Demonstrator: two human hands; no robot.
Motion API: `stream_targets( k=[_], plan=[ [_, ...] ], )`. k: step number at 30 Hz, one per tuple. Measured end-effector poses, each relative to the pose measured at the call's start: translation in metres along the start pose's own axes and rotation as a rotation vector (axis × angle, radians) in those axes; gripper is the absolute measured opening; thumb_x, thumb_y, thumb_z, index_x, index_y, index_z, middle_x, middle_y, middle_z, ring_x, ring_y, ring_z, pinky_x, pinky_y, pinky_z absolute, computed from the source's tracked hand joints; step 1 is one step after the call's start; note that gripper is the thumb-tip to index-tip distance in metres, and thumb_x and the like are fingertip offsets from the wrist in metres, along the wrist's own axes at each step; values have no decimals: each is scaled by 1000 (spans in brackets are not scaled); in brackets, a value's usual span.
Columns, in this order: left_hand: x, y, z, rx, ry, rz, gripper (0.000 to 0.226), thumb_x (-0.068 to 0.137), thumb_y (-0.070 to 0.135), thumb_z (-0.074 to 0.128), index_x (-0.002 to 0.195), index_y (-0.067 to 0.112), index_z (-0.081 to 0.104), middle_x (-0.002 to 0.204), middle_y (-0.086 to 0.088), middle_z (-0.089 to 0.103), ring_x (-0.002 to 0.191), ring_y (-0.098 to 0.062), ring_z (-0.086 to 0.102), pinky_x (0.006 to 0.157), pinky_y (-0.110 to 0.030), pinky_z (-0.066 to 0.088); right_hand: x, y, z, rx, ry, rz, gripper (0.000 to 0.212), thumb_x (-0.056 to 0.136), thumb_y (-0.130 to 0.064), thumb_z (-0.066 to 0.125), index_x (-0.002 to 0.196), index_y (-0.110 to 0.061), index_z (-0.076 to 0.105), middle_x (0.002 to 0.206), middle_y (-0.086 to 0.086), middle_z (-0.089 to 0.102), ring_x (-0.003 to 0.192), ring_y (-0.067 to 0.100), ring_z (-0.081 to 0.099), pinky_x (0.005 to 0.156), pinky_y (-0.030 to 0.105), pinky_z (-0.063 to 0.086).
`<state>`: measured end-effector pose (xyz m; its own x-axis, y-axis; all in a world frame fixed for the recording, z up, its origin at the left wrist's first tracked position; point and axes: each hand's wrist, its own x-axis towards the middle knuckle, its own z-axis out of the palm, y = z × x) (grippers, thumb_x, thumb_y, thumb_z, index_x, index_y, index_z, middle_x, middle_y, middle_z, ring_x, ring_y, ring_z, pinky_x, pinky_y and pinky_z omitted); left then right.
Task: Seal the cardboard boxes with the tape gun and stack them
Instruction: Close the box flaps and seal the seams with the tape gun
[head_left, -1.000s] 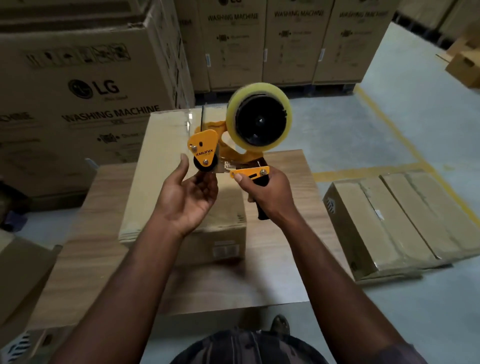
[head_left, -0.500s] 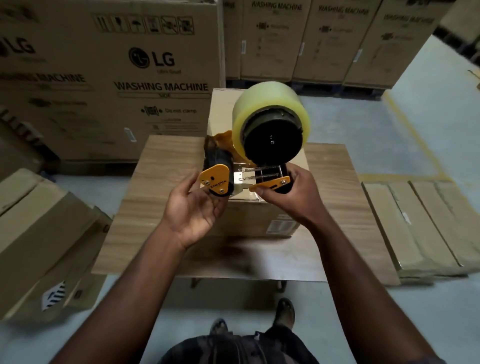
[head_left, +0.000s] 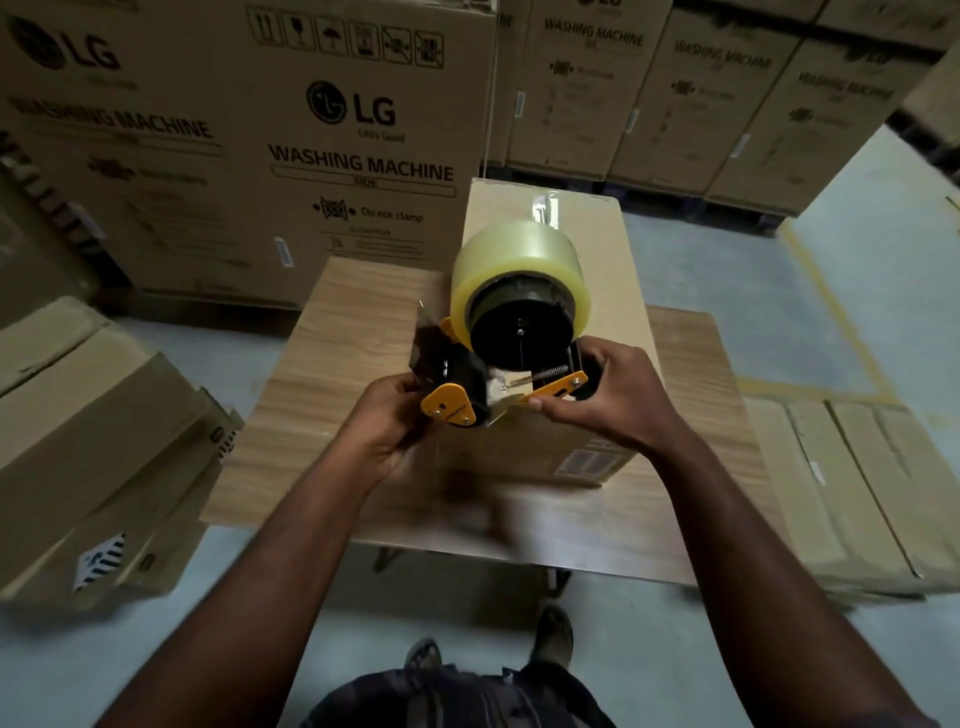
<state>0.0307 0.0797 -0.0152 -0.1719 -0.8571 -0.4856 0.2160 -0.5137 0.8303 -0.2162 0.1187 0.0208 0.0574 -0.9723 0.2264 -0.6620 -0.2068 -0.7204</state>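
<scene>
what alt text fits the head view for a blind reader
Two hands hold an orange tape gun with a clear roll above a cardboard box on a wooden table: right hand at its handle, left hand at its front. Washing machine cartons stand behind.

The tape gun (head_left: 451, 410) is orange and black, its tape roll (head_left: 514, 249) pale translucent yellow. The table (head_left: 337, 364) shows light wood grain. The box (head_left: 597, 249) on it is plain tan; the far cartons (head_left: 208, 156) carry black print. A yellow line (head_left: 826, 312) crosses the grey floor (head_left: 753, 260) at right.
</scene>
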Motion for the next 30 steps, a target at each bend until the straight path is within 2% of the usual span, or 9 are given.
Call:
stream_targets(
  k=[2,4,8,12,14,19,24,27,30],
  plan=[
    [8,2,-5,226,-15,119,16,92,-2,63,88,11,70,72,-2,72,65,-11,68,56,-22,57,3,10,2,-50,-33,19,33,66,-52,90,79,-31,68,70,-7,69,63,13,64,57,38,51],
    [17,2,-11,330,5,147,14,91,-2,66,87,11,71,72,-2,73,67,-11,70,61,-25,60,6,20,3,-81,-58,29,37,66,-55,87,81,-27,69,71,-3,70,66,17,65,61,44,52],
    [29,4,-20,333,46,153,9,94,6,66,86,5,69,67,-2,74,65,-11,70,63,-20,59,12,37,-10,-145,-61,53,39,66,-61,84,83,-30,68,73,-6,71,67,12,66,61,42,53],
    [39,-3,-21,380,51,185,8,95,8,67,94,0,68,85,-16,75,73,-19,72,61,-19,58,11,45,-14,-175,-85,42,34,65,-54,90,82,-37,66,71,-9,70,63,10,64,57,40,50],
    [43,-5,-19,445,92,236,7,94,10,69,89,5,69,84,-14,76,73,-18,73,63,-21,59,11,47,-12,-186,-84,40,34,66,-49,92,80,-37,64,68,-10,68,59,9,60,56,40,47],
    [47,-16,-17,596,206,347,16,91,15,73,77,21,67,71,2,73,61,-10,72,61,-24,60,14,55,-8,-242,-95,43,41,64,-64,81,87,-33,67,70,-4,68,62,16,62,56,40,49],
    [60,-35,-17,476,138,175,14,98,28,64,86,21,65,83,-4,70,72,-17,66,67,-30,55,13,56,-7,-297,-80,41,53,61,-74,74,86,-28,66,65,-5,63,59,13,58,55,36,45],
    [58,-48,-11,162,51,-65,30,106,30,49,79,17,55,62,0,53,54,-12,48,51,-23,37,13,54,-6,-314,-58,43,55,60,-77,72,82,-28,63,64,-7,62,58,9,57,53,32,40],
    [53,-59,-8,-47,55,-205,32,107,24,45,79,13,54,48,5,53,39,-4,48,39,-16,38,12,53,-5,-326,-52,43,54,60,-78,71,84,-30,64,62,-12,60,58,4,56,52,27,37]
  ],
)
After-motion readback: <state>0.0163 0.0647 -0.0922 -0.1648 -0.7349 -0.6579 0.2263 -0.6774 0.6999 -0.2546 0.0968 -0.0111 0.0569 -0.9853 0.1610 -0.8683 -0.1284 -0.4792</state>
